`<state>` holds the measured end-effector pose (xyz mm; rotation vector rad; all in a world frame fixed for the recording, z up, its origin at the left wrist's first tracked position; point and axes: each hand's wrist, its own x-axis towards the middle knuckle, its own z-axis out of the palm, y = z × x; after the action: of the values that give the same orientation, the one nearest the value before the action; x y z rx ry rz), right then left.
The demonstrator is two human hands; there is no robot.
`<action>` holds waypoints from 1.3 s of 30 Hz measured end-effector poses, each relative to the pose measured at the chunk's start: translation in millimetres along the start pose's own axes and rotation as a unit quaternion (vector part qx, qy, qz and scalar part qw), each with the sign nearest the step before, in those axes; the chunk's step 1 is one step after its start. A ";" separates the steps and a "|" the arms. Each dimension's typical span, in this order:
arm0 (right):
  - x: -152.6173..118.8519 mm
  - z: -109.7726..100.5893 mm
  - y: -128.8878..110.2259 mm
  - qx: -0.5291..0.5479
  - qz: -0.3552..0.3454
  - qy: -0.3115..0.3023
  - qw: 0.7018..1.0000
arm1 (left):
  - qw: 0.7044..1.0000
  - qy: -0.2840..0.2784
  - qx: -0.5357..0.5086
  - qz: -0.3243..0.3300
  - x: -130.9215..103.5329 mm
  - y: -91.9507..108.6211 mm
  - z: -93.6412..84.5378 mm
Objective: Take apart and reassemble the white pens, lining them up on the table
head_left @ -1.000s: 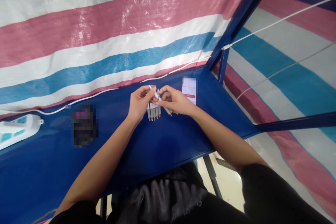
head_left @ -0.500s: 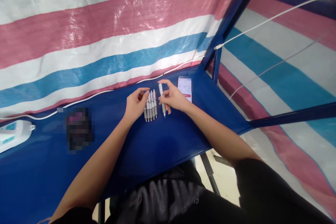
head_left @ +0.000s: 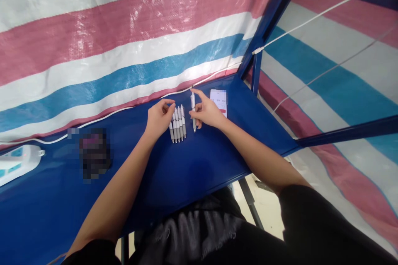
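Note:
Several white pens with grey grips (head_left: 178,126) lie side by side in a row on the blue table, their tips toward me. My left hand (head_left: 159,118) is at the left end of this row, fingers curled, with thumb and index finger at the upper part of the outermost pen and partly covering it. Right of the row, my right hand (head_left: 205,109) is closed on a matching pen (head_left: 194,122). Its index finger reaches the pen's top end and the thumb lies on the barrel. This pen points tip-down toward me, apart from the row.
A phone with a lit screen (head_left: 219,98) lies just beyond my right hand. Farther left on the blue table (head_left: 192,165) are a blurred dark object (head_left: 95,153) and a white device (head_left: 20,161). A white cable (head_left: 102,114) follows the back edge by the striped sheet.
My right hand and its pen have moved slightly away from me, up and to the right of the row. My left hand stays at the row's left end.

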<state>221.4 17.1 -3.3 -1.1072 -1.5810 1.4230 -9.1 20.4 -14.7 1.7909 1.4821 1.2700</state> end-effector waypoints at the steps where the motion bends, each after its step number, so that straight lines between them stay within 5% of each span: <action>1: 0.1 0.1 -0.1 -0.003 0.002 0.004 1.000 | 1.000 -0.005 0.018 0.007 4.3 -0.9 4.5; 10: -4.5 4.0 -2.4 -0.024 0.004 -0.011 1.000 | 0.960 -0.064 0.250 0.105 -0.7 -12.8 30.9; 14: -5.5 6.2 0.1 -0.031 0.005 -0.023 0.999 | 0.959 -0.093 0.251 0.090 -4.3 -17.2 30.2; 39: -5.6 8.0 -4.9 -0.041 0.008 -0.016 0.999 | 0.971 -0.064 0.217 0.079 -0.1 -17.8 30.5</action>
<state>215.5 8.8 0.7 -1.1533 -1.6693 1.4038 9.0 31.2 -43.1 2.2633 1.6632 0.9221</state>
